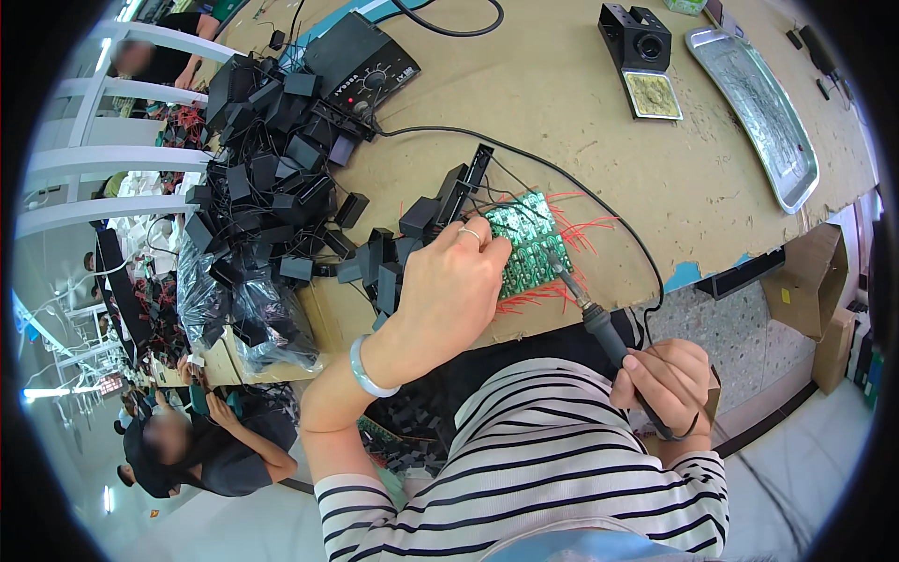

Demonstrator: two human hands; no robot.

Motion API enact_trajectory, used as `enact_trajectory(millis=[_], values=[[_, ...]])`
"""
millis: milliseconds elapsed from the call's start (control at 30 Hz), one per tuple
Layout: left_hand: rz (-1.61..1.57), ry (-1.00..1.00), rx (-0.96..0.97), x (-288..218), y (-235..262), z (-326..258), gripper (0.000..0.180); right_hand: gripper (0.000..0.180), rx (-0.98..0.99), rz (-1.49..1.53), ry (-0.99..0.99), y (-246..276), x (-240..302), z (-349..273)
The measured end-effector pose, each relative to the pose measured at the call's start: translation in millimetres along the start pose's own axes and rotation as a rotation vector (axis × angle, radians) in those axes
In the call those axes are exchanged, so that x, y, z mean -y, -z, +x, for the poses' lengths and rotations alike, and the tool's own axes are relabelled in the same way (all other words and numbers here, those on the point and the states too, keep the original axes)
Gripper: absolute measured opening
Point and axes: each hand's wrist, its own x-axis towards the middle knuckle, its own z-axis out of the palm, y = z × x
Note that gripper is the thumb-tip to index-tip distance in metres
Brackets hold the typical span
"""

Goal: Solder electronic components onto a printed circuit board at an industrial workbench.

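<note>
My left hand (449, 290), with a ring and a pale bracelet, presses its fingertips on a green circuit board panel (530, 239) with red wires sticking out of its edges. My right hand (667, 379) grips the dark handle of a soldering iron (599, 323), whose tip touches the lower right part of the board. The iron's black cable (599, 201) loops back across the table to a black soldering station (361, 66). Small black plastic boxes with wires lie right beside the board at its left.
A big heap of black boxes and cables (267, 178) fills the table's left side, partly in a plastic bag. An iron stand with sponge (641, 56) and a metal tray (758, 112) sit at the far right. Cardboard boxes (810, 281) stand on the floor. Other people work at left.
</note>
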Motion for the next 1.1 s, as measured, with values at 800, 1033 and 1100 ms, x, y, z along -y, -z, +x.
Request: enact_trajectory(millis=[800, 1033, 1100], values=[[-0.498, 0.352, -0.192, 17.0, 47.0, -28.7, 0.017, 0.016, -0.079, 0.021, -0.02, -1.6, -2.0, -3.4], [-0.369, 0.166, -0.027, -5.5, 34.5, -16.8, 0.017, 0.02, -0.007, 0.096, -0.031, 0.1, 2.2, -9.0], [-0.264, 0.14, 0.015, -6.6, 28.0, -12.4, 0.016, 0.019, -0.002, 0.109, -0.032, -1.7, 2.5, -12.9]])
